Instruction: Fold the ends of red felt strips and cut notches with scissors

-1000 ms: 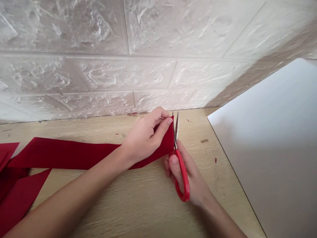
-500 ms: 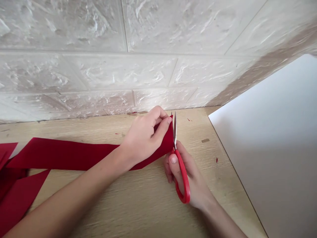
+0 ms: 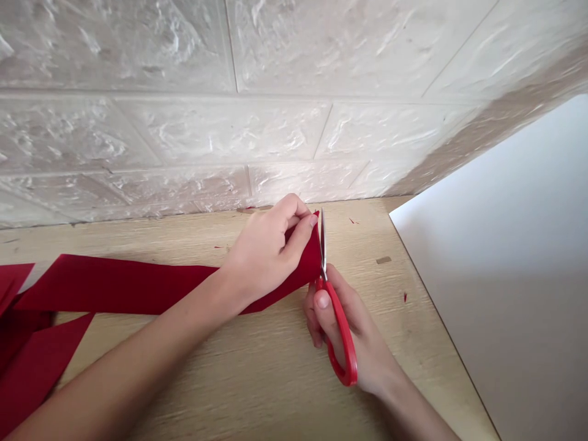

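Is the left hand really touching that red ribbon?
Touching. The head view shows it plainly: the left hand pinches the ribbon near the end beside the scissors, fingertips against the fabric.

Has the ribbon [image 3: 119,285] running left across the table [image 3: 257,373] from the left hand [image 3: 271,245], scissors [image 3: 345,340] in the right hand [image 3: 367,343] beside the ribbon's right end, wall [image 3: 275,131] behind, board [image 3: 505,257] rightmost, strips [image 3: 41,367] leftmost.
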`<state>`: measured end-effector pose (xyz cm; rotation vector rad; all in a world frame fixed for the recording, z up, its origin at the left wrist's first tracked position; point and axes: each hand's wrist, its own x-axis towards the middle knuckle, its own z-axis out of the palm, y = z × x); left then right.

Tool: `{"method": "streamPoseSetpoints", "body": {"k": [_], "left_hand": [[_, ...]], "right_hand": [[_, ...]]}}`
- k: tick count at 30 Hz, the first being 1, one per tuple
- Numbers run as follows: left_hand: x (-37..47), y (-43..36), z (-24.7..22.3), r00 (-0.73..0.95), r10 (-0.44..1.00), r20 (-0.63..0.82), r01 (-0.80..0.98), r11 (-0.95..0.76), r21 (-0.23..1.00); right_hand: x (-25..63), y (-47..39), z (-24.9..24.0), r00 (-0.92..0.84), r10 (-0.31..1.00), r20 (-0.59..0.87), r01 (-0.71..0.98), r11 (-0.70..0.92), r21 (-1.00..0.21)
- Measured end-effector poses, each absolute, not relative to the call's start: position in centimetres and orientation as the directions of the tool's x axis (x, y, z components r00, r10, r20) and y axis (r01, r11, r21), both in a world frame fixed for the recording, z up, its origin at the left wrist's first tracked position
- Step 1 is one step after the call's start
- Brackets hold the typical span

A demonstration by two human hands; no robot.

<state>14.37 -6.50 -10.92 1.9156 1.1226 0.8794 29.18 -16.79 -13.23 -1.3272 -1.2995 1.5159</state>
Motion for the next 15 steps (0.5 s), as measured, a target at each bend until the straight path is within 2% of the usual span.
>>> {"method": "streamPoseSetpoints", "body": {"k": [8,15], "left_hand": [[13.99,-6.19,-10.79,0.369,0.905,0.210,0.428,-0.367,0.826],[13.73,-5.92,-10.63,0.331,0.915,0.230,0.424,-0.362,0.830]], "right_hand": [[29.21,-16.62,-13.16,-0.211,0.949,-0.234,0.170,-0.200,-0.965],[29.25,-16.99,-12.88,-0.231,0.929,-0.289,0.170,-0.254,-0.952]]}}
